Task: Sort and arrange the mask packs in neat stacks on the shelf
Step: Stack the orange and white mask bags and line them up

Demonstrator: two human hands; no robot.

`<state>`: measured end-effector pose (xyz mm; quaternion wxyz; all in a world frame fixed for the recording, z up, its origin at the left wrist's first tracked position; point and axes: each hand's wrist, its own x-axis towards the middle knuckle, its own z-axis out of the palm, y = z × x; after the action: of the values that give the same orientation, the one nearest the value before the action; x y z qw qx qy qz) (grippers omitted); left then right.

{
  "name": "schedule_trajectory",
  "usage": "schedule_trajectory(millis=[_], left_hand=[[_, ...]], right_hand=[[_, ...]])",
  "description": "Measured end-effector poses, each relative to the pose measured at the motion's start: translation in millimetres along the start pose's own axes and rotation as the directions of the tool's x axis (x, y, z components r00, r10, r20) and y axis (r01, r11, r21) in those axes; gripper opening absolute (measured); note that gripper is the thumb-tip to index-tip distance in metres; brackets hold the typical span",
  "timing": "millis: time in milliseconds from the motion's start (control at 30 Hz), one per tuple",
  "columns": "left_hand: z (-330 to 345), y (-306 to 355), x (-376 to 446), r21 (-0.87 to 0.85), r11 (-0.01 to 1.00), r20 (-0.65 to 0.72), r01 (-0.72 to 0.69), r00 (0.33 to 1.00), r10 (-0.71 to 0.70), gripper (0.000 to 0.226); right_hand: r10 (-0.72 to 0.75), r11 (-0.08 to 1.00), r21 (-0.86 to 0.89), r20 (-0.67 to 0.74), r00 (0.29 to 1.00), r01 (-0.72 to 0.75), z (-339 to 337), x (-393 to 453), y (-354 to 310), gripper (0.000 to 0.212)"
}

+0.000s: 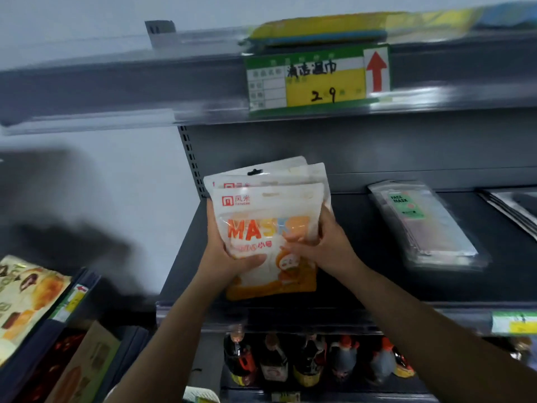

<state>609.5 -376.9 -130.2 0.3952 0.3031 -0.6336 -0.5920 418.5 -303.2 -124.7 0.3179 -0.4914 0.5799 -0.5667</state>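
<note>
A bundle of white and orange mask packs (pixel 267 210) printed "MASK" is held upright over the left end of the dark shelf (pixel 363 280). My left hand (pixel 229 257) grips the bundle's left edge, thumb across the front. My right hand (pixel 322 245) grips its right edge, thumb on the front too. Their bottom edge touches or nearly touches the shelf near the front. A stack of clear packs labelled "FACE MASK" (pixel 427 225) lies flat on the shelf to the right. More silvery packs (pixel 514 207) lie at the far right edge.
Above is another shelf with a yellow and blue pack (pixel 319 29) and a green and yellow price tag (pixel 316 80). Bottles (pixel 305 362) stand on the shelf below. To the left, a lower rack holds printed bags (pixel 26 298) and a brown box (pixel 84 365).
</note>
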Motion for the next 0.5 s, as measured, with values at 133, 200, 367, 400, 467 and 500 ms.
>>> schedule_trajectory(millis=[133,200,367,400,467,500], left_hand=[[3,-3,-5,0.078,0.997,-0.061,0.002,0.998,0.002,0.089],[2,3,-3,0.099,0.995,-0.112,0.007,0.994,0.004,0.088],[-12,0,-4,0.116,0.993,-0.129,-0.024,0.991,0.039,0.096],[-14,-4,-6,0.140,0.990,-0.116,-0.020,0.993,0.036,0.093],[-16,-8,-11,0.182,0.983,-0.085,-0.014,0.996,0.030,0.091],[-16,-11,-12,0.191,0.981,-0.084,-0.020,0.996,0.037,0.090]], right_hand=[[0.029,1.000,-0.012,0.024,0.999,-0.028,9,-4,2,0.068],[-0.017,1.000,-0.009,-0.010,1.000,0.017,14,-2,-5,0.069],[-0.005,1.000,-0.001,0.043,0.999,0.005,25,-1,-8,0.076],[0.014,1.000,-0.013,0.072,0.997,-0.013,27,-3,-2,0.078],[0.030,0.998,-0.050,0.095,0.995,-0.025,31,-8,10,0.083],[0.029,0.999,-0.047,0.088,0.996,-0.025,33,-10,13,0.082]])
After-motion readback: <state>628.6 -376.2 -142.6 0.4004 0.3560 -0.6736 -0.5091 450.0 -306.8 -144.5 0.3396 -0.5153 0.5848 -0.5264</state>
